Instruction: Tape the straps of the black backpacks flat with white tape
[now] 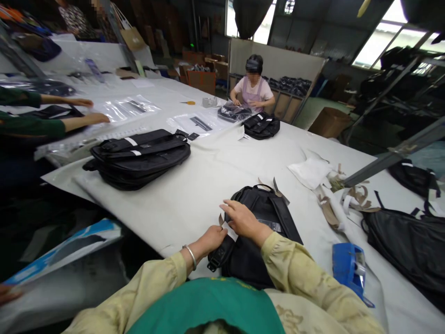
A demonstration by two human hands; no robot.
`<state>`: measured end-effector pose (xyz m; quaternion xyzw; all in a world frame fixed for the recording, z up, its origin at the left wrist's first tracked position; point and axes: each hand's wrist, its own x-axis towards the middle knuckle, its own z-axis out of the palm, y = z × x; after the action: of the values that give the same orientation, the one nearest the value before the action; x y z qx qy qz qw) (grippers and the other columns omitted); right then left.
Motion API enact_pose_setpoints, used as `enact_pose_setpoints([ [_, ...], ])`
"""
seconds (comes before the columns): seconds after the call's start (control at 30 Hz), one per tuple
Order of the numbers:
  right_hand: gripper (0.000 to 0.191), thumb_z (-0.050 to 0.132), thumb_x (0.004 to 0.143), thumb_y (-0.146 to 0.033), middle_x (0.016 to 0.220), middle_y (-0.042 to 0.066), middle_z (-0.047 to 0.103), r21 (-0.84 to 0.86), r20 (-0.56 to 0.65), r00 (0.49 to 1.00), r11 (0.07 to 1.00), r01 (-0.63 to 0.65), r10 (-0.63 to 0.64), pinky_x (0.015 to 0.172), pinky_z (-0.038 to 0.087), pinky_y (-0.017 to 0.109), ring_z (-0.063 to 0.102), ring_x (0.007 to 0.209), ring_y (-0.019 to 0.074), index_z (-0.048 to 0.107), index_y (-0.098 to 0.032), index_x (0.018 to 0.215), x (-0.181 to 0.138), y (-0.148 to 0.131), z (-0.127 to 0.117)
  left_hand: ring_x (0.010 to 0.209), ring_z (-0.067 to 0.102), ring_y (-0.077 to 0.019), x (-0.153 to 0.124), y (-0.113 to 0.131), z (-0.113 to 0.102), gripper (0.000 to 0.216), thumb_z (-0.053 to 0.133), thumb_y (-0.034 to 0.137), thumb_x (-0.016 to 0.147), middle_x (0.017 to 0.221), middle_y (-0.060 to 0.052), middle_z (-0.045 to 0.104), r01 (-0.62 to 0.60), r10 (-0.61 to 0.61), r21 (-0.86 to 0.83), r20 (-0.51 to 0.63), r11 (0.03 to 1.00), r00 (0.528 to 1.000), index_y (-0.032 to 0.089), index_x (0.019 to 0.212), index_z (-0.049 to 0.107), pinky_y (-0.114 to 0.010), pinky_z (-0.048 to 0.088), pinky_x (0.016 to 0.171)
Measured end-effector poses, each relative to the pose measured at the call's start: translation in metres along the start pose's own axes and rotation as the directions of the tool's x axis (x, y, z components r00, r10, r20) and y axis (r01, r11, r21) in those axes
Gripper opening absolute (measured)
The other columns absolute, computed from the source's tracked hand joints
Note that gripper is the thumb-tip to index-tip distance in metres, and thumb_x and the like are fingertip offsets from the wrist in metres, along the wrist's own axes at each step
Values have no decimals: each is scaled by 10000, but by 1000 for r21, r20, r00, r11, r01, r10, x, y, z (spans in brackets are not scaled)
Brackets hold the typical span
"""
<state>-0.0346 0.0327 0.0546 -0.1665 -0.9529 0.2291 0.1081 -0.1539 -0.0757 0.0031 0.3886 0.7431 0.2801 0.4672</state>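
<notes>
A black backpack (255, 257) lies on the white table in front of me, straps upward, with a small top loop and a clear patch in its middle. At its left shoulder strap (221, 254) my left hand (212, 237) is closed, fingertips pinched at the strap's edge beside a white band (232, 234). My right hand (245, 221) lies over the strap with its fingers stretched out and its thumb near the left fingertips. A small brown strip (221, 220) sticks up between the hands. The right palm hides part of the strap.
Stacked black backpacks (142, 157) lie left, another bag (261, 125) farther back. A blue tape dispenser (348, 269), paper scraps (309, 170) and a large black bag (410, 246) are right. A co-worker (255, 88) handles a plastic-wrapped bag across the table; another person's hands (93, 118) reach in from the left.
</notes>
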Motion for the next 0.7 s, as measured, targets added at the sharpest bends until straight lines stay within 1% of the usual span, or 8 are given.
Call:
enact_pose_setpoints([
  [0.03,603,580,789,-107,1462,124,395,-109,56,989,984,139,-133,1032,340,438,319,1348,275,429,-210,1364,10,-3,-7,586,524,-177,0,1,-1,260,475,299,829,631,-64,602,-10,11,25,-9,1000,1000,135,658,583,-279,364,547],
  [0.1,408,559,831,-142,1344,121,510,-218,207,933,916,337,-294,988,342,436,344,1305,281,547,-202,1235,26,-5,-14,659,568,-200,0,2,-2,224,493,282,818,695,-85,642,-33,35,63,-27,997,999,138,682,597,-288,400,613],
  [0.17,162,552,853,-178,1047,117,637,-243,319,890,879,409,-326,906,373,398,470,1121,260,645,-165,984,32,0,-11,685,573,-211,1,1,-3,241,493,288,814,686,-86,643,-52,55,82,-36,995,998,150,641,591,-291,402,633],
  [0.23,131,530,872,-185,848,94,628,-243,336,888,883,402,-312,827,393,360,515,914,218,645,-152,819,24,10,2,656,551,-204,3,-3,-3,288,469,300,812,639,-71,621,-85,88,102,-34,991,996,167,573,561,-287,385,608],
  [0.33,199,468,918,-191,867,91,620,-190,173,939,926,327,-296,784,409,328,503,812,183,654,-152,859,-6,27,30,625,507,-179,6,-12,-2,292,421,294,791,603,-37,585,-157,158,78,-11,985,987,174,551,535,-272,354,576],
  [0.47,263,444,911,-154,998,125,623,-64,-85,974,977,205,-210,819,444,350,516,911,205,628,-157,1099,-49,32,63,643,474,-163,5,-20,0,276,440,351,764,621,-14,574,-217,223,-94,48,972,974,160,608,562,-262,356,585],
  [0.57,414,435,862,-100,1138,158,585,0,-165,975,988,153,-151,885,458,414,494,1036,243,543,-149,1259,-67,24,77,658,485,-161,3,-22,6,264,522,393,715,661,-11,598,-119,164,-344,104,932,981,142,677,595,-268,391,611],
  [0.7,492,455,805,-87,1198,154,560,92,-205,972,987,133,-112,941,456,453,486,1109,255,530,-162,1285,-76,20,80,652,519,-176,3,-17,17,388,580,488,698,683,-41,619,116,-68,-539,108,834,992,107,757,624,-296,422,614],
])
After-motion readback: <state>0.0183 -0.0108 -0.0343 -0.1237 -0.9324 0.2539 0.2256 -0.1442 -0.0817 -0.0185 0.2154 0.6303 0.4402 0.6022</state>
